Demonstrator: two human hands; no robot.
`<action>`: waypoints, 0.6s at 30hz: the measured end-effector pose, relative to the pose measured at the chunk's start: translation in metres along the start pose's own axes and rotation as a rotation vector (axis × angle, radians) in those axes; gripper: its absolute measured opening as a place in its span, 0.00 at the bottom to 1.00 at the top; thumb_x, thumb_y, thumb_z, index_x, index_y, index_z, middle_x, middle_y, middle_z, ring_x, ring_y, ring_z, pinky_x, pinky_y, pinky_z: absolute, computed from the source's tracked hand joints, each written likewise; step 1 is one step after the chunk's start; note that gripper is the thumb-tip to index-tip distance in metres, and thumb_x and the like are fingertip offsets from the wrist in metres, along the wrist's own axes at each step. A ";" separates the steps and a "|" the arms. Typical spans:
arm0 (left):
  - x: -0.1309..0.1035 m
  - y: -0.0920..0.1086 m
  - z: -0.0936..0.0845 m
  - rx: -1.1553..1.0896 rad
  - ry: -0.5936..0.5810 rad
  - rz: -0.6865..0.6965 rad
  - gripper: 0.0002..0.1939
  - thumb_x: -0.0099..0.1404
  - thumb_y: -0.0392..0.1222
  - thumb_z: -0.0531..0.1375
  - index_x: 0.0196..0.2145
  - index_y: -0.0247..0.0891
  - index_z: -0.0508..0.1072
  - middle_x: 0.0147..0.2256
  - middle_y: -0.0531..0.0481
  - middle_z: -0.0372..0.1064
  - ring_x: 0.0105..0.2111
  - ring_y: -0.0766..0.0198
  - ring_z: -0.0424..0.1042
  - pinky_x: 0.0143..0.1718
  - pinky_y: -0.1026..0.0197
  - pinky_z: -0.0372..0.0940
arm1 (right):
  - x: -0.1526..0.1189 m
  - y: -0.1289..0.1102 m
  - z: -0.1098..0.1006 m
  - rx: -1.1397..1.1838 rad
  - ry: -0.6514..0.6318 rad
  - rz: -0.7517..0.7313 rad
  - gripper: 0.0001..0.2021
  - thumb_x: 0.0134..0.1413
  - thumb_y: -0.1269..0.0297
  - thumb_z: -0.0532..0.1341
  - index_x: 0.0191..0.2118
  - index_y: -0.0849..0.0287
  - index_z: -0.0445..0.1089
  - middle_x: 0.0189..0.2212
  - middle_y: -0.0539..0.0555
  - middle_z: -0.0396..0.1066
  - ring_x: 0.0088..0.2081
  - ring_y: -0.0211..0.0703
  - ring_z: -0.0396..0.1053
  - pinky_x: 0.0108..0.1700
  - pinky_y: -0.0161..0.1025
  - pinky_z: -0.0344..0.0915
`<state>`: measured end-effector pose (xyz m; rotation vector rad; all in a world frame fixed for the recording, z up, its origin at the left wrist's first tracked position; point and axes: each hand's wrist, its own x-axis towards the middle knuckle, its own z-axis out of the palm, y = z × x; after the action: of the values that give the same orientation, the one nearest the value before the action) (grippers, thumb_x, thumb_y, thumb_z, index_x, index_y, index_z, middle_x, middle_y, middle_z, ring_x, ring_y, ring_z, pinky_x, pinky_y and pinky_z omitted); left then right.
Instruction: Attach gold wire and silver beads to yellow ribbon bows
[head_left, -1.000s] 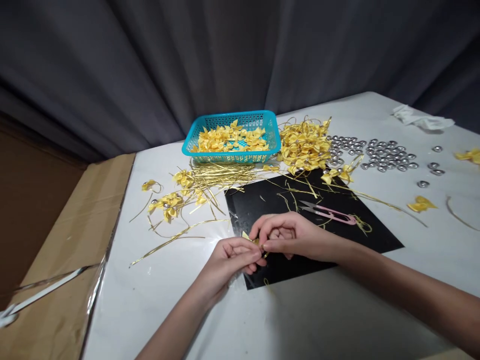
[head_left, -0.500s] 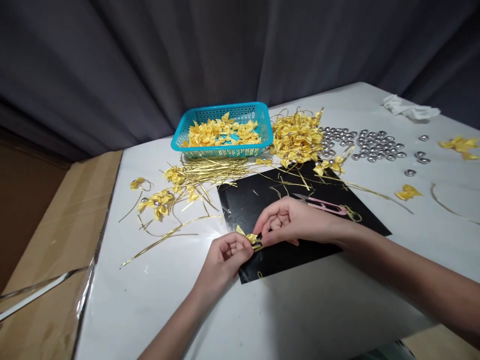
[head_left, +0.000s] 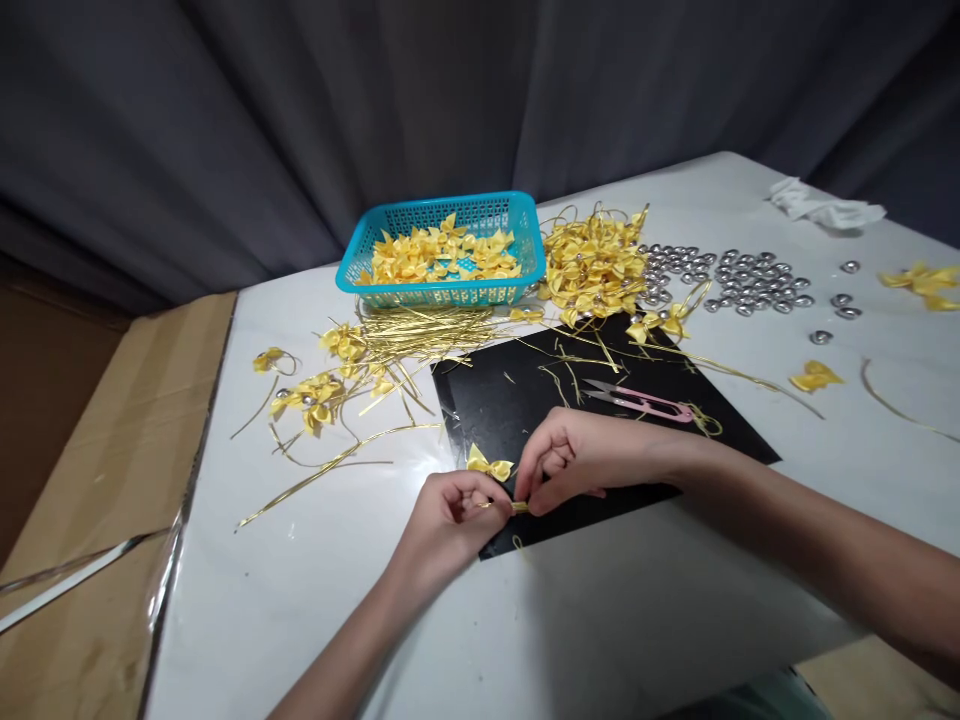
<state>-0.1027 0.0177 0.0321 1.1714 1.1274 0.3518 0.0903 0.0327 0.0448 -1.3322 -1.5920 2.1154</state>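
Between the fingertips of both hands is a short folded gold cord (head_left: pixel 520 507), low over the black sheet (head_left: pixel 495 390). My left hand (head_left: pixel 461 515) pinches its left end, and my right hand (head_left: pixel 559 465) pinches the right end. Just above my left fingers lies a yellow ribbon bow (head_left: pixel 489 464), at the left part of the sheet. Pink-handled snips (head_left: pixel 645 402) rest on the sheet behind my right wrist, their blades pointing left. Thin gold cord scraps are scattered near the snips.
A blue basket (head_left: pixel 442 293) of yellow bows stands at the back, with a bundle of gold cords (head_left: pixel 427 335) before it. Right of it are a pile of corded bows (head_left: pixel 592 265), silver beads (head_left: pixel 761 285) and a white cloth (head_left: pixel 825 208). Cardboard (head_left: pixel 127 450) is at the left.
Both hands have shifted slightly down, and the cord between them shows more clearly. The yellow bow now lies apart from my fingers. More of the snips is visible.
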 end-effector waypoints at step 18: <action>-0.002 -0.005 0.001 0.026 -0.046 0.078 0.07 0.52 0.41 0.61 0.21 0.35 0.72 0.15 0.59 0.45 0.17 0.72 0.44 0.19 0.65 0.39 | 0.001 0.000 0.003 -0.093 -0.017 0.041 0.06 0.43 0.67 0.63 0.29 0.64 0.72 0.13 0.42 0.56 0.16 0.26 0.50 0.17 0.26 0.46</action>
<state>-0.1044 0.0133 0.0286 1.2425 1.0508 0.3688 0.0875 0.0313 0.0447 -1.3908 -1.7028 2.1056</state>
